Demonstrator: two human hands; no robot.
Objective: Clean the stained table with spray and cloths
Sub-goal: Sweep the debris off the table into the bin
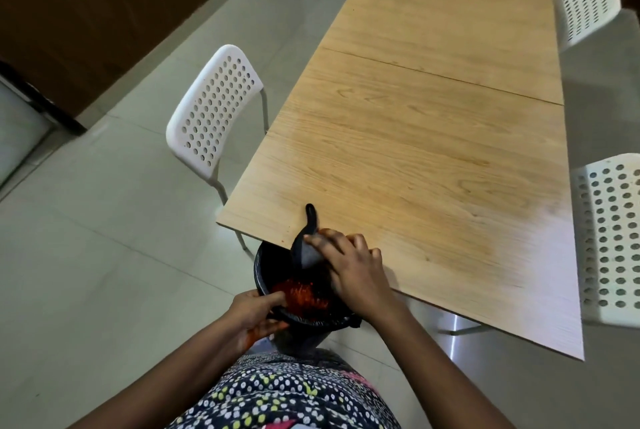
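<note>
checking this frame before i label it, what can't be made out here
- Right hand, head view: its fingers cover where they meet the black scraper; the grip is unclear.
- Black bin: its far side is hidden under the table edge, its base behind the person's patterned clothing.
- Red mess in the bin: too blurred to identify.
- Left hand: palm hidden behind the bin rim.
- Spray and cloths: none visible.

You have just one view, from a camera on the person's head, looking forward and down from the near end of the long wooden table [433, 138]. It sits close above both hands, low in the picture. The wide lens also shows the white chairs [211, 106] and the floor.
</note>
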